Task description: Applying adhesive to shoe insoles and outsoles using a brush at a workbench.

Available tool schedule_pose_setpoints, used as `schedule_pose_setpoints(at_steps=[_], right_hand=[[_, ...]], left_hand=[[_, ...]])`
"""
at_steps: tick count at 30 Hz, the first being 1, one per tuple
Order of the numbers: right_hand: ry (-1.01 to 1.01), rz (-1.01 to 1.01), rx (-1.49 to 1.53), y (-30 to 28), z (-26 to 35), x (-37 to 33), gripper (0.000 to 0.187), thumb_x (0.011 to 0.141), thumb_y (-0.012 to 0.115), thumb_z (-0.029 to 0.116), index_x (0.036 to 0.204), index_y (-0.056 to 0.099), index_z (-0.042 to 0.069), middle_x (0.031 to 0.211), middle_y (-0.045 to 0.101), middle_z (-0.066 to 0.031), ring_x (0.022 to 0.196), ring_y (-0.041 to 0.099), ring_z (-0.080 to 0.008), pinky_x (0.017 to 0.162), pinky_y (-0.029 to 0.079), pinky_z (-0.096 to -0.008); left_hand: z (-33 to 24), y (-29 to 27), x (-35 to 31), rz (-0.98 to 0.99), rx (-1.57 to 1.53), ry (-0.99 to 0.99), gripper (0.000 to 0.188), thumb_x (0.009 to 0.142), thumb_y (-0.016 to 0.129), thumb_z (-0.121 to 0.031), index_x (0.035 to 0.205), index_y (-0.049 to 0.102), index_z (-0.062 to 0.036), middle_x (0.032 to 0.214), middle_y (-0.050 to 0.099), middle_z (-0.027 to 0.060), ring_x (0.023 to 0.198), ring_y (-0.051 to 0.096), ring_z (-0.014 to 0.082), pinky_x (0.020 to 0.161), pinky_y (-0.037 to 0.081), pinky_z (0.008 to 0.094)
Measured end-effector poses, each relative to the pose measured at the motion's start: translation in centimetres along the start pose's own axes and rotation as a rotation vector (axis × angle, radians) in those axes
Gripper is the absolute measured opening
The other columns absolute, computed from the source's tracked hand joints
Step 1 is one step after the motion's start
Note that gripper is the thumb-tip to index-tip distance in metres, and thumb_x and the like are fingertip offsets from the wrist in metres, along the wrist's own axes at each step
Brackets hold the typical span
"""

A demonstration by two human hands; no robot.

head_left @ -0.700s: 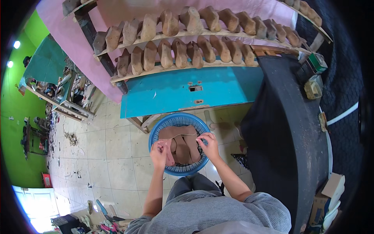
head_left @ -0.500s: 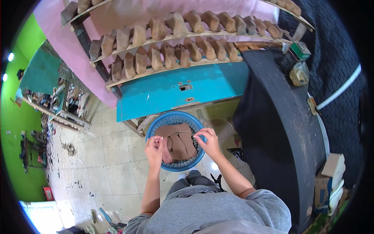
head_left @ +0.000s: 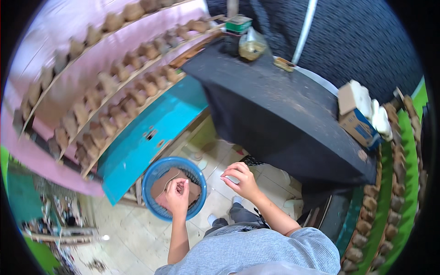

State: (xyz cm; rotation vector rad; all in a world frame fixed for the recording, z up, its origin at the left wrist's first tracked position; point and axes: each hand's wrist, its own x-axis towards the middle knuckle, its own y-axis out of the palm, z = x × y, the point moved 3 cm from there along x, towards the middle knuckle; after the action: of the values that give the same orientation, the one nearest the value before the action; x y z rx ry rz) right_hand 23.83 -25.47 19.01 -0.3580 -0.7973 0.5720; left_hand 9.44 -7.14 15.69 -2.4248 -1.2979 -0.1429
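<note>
Flat brown cut pieces (head_left: 160, 184) lie inside a blue plastic basket (head_left: 146, 188), its wall likely keeping them together. Hands apart: left hand (head_left: 178, 195) above the basket, fingertips pinched; right hand (head_left: 242, 179) right of it, fingers curled. Cannot tell whether either grips anything.

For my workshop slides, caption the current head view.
Left hand over a round blue plastic basket of flat brown pieces, right hand raised to the basket's right.

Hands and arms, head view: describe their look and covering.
The left hand and right hand are bare and ungloved, with no watch visible. The forearms are uncovered too, below the short sleeves of a grey, finely ribbed shirt.
</note>
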Motion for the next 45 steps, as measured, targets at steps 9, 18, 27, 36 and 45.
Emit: schedule_pose_setpoints(at_steps=[9,18,27,36,45], right_hand=[[0.214,-0.395,-0.312,-18.0,-5.1,-5.7,0.012,0.071,0.076,0.01,0.08,0.069,0.01,0.086,0.062,-0.0038,0.088,0.058,-0.0227,0.078,0.046,-0.0347],[0.271,-0.569,-0.517,-33.7,-10.7,-9.7,0.012,0.07,0.076,0.007,0.079,0.07,0.008,0.084,0.063,-0.0058,0.086,0.06,-0.0226,0.076,0.049,-0.0339],[0.349,-0.751,-0.627,-44.5,-14.7,-11.4,0.012,0.07,0.076,0.009,0.08,0.069,0.01,0.086,0.063,-0.0033,0.087,0.059,-0.022,0.078,0.046,-0.0343],[0.46,-1.004,-0.888,-55.4,-19.1,-14.0,0.013,0.071,0.075,0.006,0.081,0.068,0.007,0.085,0.062,-0.0058,0.083,0.058,-0.0247,0.073,0.047,-0.0341],[0.536,-1.104,-1.044,-62.7,-21.0,-15.6,0.012,0.072,0.074,0.007,0.082,0.068,0.007,0.085,0.061,-0.0054,0.082,0.057,-0.0243,0.074,0.047,-0.0345]], left_hand=[[-7.5,17.1,-0.6,0.352,-0.082,0.219,0.006,0.083,0.067,-0.005,0.083,0.062,-0.0011,0.074,0.054,-0.0009,0.062,0.046,0.0054,0.055,0.038,0.02],[-17.5,36.5,-6.3,0.619,-0.24,0.212,0.007,0.08,0.07,-0.007,0.082,0.064,-0.0038,0.073,0.057,0.0031,0.066,0.051,0.0121,0.06,0.042,0.0258],[-26.9,49.8,-9.9,0.79,-0.305,0.609,0.007,0.078,0.07,-0.007,0.081,0.064,-0.0038,0.071,0.058,0.0038,0.064,0.053,0.0131,0.057,0.043,0.0259],[-36.0,63.7,-14.6,0.959,-0.467,0.817,0.013,0.075,0.072,-0.007,0.083,0.063,-0.0064,0.077,0.06,0.0049,0.072,0.055,0.0205,0.068,0.045,0.0328],[-43.0,74.5,-20.0,0.978,-0.547,1.074,0.031,0.074,0.074,-0.009,0.103,0.062,-0.0049,0.091,0.063,0.0087,0.084,0.058,0.0259,0.077,0.045,0.036]])
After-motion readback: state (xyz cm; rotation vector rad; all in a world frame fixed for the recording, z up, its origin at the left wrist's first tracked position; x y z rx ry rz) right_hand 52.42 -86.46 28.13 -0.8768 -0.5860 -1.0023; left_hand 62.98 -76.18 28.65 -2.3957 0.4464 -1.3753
